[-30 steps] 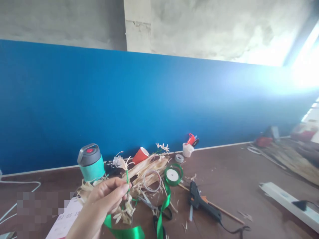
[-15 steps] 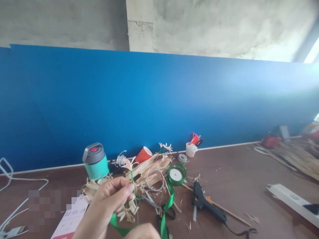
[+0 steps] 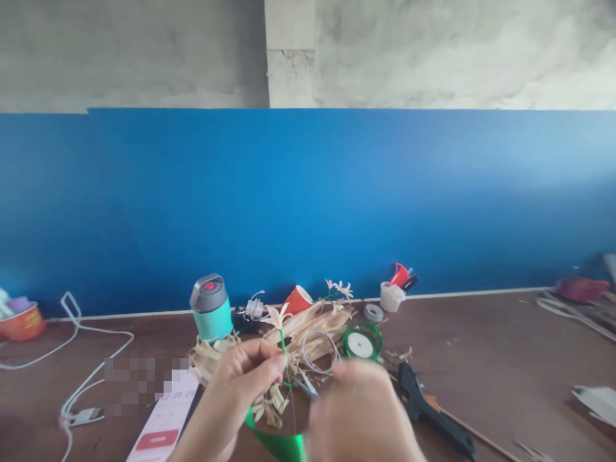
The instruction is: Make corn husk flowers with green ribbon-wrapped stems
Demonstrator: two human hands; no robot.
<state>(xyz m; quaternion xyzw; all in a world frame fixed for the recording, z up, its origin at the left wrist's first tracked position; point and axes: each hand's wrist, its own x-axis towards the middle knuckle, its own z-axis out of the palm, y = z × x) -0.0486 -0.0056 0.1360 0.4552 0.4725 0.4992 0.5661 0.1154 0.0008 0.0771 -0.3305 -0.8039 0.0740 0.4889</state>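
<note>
My left hand (image 3: 245,378) pinches the green-wrapped stem of a pale husk flower (image 3: 278,316), which stands upright above the fingertips. A thin wire hangs below that pinch. Close by on the right, my right hand (image 3: 359,410) is blurred by motion, its fingers curled; whatever it holds is hidden. Green ribbon (image 3: 279,444) runs in a loop below and between both hands. The ribbon's spool (image 3: 360,344) lies behind my right hand. Dried husks (image 3: 308,327) are heaped behind the flower, and scissors (image 3: 305,383) are partly covered by my right hand.
A black glue gun (image 3: 433,410) and a thin stick lie to the right. Behind stand a teal jar (image 3: 213,317), an orange cup (image 3: 298,299) and a white cup (image 3: 392,297) of tools. A phone (image 3: 163,417) and white cables (image 3: 79,321) are at left.
The view has turned left, so things appear farther right. My right hand has risen from the bottom edge to beside my left hand. My left hand keeps its pinch on the flower stem.
</note>
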